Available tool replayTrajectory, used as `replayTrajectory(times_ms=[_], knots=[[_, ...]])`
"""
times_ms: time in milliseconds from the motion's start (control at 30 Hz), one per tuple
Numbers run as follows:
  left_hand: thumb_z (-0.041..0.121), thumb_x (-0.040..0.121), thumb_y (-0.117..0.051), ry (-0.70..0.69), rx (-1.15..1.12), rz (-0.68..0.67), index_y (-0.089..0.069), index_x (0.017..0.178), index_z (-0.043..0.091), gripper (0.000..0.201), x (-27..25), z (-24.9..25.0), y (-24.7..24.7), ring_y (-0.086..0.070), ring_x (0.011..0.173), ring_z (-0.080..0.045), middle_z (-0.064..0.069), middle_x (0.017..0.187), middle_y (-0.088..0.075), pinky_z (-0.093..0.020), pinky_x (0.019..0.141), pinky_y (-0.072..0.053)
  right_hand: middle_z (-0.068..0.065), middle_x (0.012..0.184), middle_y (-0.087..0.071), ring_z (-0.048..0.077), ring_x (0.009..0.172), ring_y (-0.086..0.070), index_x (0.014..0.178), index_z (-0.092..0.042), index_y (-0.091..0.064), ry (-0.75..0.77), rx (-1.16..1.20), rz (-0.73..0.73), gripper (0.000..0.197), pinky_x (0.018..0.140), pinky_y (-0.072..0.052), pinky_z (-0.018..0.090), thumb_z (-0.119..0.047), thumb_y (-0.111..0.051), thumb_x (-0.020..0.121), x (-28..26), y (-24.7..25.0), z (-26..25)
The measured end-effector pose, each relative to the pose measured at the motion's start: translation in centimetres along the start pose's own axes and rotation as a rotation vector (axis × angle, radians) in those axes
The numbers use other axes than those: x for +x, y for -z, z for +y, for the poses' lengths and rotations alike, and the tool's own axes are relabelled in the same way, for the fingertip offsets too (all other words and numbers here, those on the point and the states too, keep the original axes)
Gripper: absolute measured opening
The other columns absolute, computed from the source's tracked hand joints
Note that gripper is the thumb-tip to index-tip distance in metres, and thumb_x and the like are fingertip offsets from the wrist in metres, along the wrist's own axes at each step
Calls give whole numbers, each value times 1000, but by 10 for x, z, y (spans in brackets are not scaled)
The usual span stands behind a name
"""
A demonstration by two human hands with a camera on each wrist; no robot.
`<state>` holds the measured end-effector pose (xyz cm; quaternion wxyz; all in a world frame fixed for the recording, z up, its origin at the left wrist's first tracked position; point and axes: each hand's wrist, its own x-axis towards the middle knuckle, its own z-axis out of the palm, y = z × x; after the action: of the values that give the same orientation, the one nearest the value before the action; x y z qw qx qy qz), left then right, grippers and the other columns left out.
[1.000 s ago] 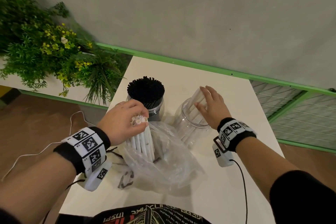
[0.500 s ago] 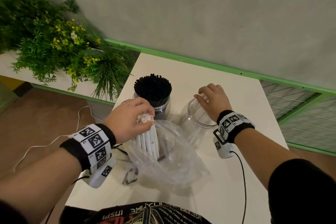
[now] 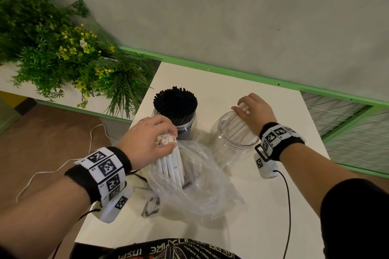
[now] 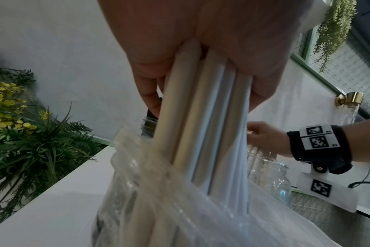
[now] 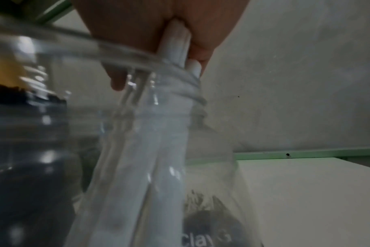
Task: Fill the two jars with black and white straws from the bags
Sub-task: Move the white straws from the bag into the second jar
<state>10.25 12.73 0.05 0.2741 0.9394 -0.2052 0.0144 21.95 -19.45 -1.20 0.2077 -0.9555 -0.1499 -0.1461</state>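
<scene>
While left hand (image 3: 147, 143) fingers clamp bagged white straws (image 3: 170, 164), right hand (image 3: 253, 111) seemingly pinches straws in clear jar (image 3: 227, 153).

Black wristbands (image 3: 281, 141) with white coded tags, cabled white wrist cameras (image 3: 265, 167), black sleeve (image 3: 355, 212).

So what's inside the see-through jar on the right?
The clear jar holds a few white straws leaning on its rim, their tops held by the right hand. Glare blurs the bottom, so anything else there can't be told.
</scene>
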Motion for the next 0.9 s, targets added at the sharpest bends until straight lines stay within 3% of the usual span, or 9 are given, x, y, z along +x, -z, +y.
replayTrajectory(times_ms=[167, 333, 433, 567, 667, 733, 800, 900], knots=[[55, 78, -44, -5, 0, 3, -51, 91, 43, 19, 0, -1, -1, -50, 96, -10, 19, 107, -52, -24, 82, -32, 3, 97, -53, 17, 81, -50, 105, -9, -63, -41, 90, 84, 24, 73, -38, 25, -30, -62, 92, 3, 4, -2], [56, 78, -45, -11, -5, 5, -50, 91, 45, 18, 1, -2, -1, -51, 96, -9, 20, 106, -51, -24, 83, -32, 4, 115, -55, 22, 103, -53, 118, -16, -59, -93, 41, -117, 30, 85, -40, 28, -34, -56, 95, 5, 2, 4], [56, 78, -45, -18, -9, 7, -49, 91, 46, 17, 1, -2, -1, -51, 95, -9, 21, 105, -50, -24, 82, -33, 5, 125, -53, 26, 116, -47, 127, -18, -55, -96, -7, -126, 37, 96, -38, 34, -37, -52, 96, 6, 6, 3], [56, 78, -46, -26, -11, 10, -49, 91, 47, 16, 1, -3, -1, -51, 95, -8, 22, 105, -50, -24, 82, -33, 7, 131, -51, 30, 125, -38, 132, -17, -51, -30, -77, 34, 44, 104, -34, 45, -38, -56, 94, 1, 17, -16], [57, 79, -46, -32, -17, 4, -51, 93, 47, 18, 0, -3, -1, -50, 95, -6, 22, 105, -51, -18, 80, -32, 3, 125, -52, 20, 119, -43, 129, -15, -52, 58, 183, 156, 40, 101, -36, 30, -35, -55, 94, -17, 30, -56], [57, 79, -47, -39, -23, 6, -52, 93, 47, 18, 0, -3, -1, -49, 95, -4, 22, 105, -51, -12, 81, -31, -2, 121, -53, 10, 114, -49, 130, -17, -50, 47, 412, 82, 45, 96, -42, 23, -41, -52, 92, -39, 28, -88], [57, 79, -48, -49, -39, 7, -53, 93, 47, 18, -1, -3, -1, -49, 96, -2, 22, 105, -51, -10, 82, -30, -3, 121, -53, 5, 113, -51, 132, -19, -47, 6, 577, -89, 51, 94, -47, 22, -45, -58, 89, -63, 13, -110], [57, 79, -51, -80, -72, 3, -56, 93, 46, 18, -1, -3, 0, -49, 99, 0, 23, 105, -51, -14, 83, -33, -4, 125, -52, 2, 116, -50, 134, -24, -46, -45, 668, -240, 60, 94, -47, 23, -41, -70, 82, -88, -18, -123]])
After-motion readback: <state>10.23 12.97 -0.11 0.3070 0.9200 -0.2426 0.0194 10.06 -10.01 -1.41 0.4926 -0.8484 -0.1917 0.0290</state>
